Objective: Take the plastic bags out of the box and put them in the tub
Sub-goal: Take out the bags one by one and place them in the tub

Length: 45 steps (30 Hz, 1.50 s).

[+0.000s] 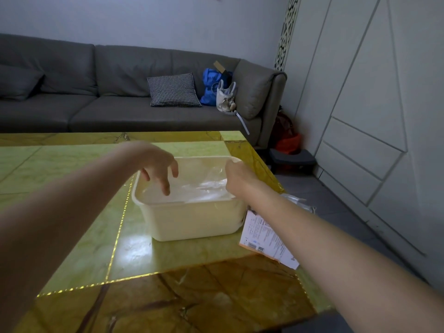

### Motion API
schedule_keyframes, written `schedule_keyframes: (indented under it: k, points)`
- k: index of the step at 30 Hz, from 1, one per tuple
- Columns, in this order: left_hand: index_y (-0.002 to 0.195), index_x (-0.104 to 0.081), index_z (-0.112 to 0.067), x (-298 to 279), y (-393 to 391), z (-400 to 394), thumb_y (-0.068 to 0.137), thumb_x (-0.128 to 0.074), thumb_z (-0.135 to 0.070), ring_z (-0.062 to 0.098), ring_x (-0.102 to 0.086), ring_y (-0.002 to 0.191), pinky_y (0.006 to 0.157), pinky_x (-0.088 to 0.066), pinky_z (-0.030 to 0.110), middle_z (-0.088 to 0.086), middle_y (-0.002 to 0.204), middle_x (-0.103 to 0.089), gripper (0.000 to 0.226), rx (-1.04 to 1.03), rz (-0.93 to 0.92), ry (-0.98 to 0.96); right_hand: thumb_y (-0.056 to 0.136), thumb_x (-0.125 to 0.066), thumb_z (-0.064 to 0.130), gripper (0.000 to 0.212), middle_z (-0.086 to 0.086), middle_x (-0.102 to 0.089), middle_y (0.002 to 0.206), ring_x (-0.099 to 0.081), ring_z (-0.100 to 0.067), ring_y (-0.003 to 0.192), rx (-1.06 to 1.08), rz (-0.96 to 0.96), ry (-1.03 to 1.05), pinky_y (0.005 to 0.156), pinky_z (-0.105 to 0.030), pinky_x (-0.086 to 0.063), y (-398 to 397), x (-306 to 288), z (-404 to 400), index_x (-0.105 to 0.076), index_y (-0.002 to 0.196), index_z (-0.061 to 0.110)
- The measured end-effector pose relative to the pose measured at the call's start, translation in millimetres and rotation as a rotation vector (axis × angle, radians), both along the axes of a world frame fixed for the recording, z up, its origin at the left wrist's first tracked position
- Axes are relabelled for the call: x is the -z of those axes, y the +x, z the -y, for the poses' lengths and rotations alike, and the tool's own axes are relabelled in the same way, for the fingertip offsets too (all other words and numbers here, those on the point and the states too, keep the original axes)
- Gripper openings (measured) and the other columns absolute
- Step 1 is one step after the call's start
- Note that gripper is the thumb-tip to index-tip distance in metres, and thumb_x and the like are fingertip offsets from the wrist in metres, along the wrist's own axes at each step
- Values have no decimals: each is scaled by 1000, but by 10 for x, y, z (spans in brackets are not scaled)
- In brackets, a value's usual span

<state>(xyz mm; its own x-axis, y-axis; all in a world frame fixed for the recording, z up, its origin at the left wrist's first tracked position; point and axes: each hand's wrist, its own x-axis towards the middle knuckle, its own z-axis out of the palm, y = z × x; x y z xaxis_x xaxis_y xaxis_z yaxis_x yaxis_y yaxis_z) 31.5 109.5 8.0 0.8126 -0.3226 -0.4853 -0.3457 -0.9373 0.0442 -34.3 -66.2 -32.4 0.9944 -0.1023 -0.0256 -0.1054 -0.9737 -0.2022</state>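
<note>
We see the left hand (157, 168) over the left part of the tub (192, 219), its fingers (165, 186) spread and hanging down loosely curled, with the tips inside the rim. They hold nothing; whether they touch the bags (204, 188) we cannot tell. The right hand (236, 175) is at the right side of the tub, turned away from us, so its fingers are hidden and we cannot tell how far they are open or whether they grip something. The clear plastic bags lie inside the tub, mostly in its right half. The tub stands near the right edge of the table (72, 188). The box (266, 239), with a white label, sits at this same edge, just beside the tub, partly under the right forearm.
</note>
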Motion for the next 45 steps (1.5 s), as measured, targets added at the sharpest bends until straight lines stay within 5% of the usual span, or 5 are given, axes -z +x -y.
schedule_keyframes:
  k: [5,12,25,35,45]
  points:
    - [111,-62,-13,-105,-23,229,87,-53,-1,20,-61,89,73,-53,25,6,101,-61,28,35,136,-241,92,-48,7,29,-15,-41,128,-36,-32,122,-108,42,-350,89,-35,-39,43,-225,-30,-52,121,8]
    - [120,-58,-5,231,-166,267,91,-55,-9,16,-63,82,74,-54,23,3,89,-63,29,-70,-173,-120,94,-53,13,34,-9,-58,117,-59,-26,97,-244,-456,-30,79,-32,-52,125,-93,-96,-56,127,5]
    - [111,-58,5,220,-17,148,93,-52,-13,20,-64,73,70,-57,28,11,87,-65,26,-217,-39,-242,91,-60,17,39,-11,-60,115,-66,-24,93,-148,-431,1,84,-35,-55,241,-61,69,-52,126,4]
    - [121,-55,-17,-7,-689,975,85,-66,-25,6,-57,74,62,-48,15,3,105,-62,39,210,-12,-655,90,-62,25,23,-2,-62,65,-59,-14,58,-77,-233,96,59,-22,-51,-379,-689,687,-67,85,3]
    - [101,-71,-9,19,-933,1231,89,-60,-22,11,-60,72,74,-49,22,5,94,-71,21,450,361,-417,90,-48,-8,17,-9,-60,103,-61,-22,95,-14,-464,324,77,-30,-57,-731,-249,885,-64,93,0]
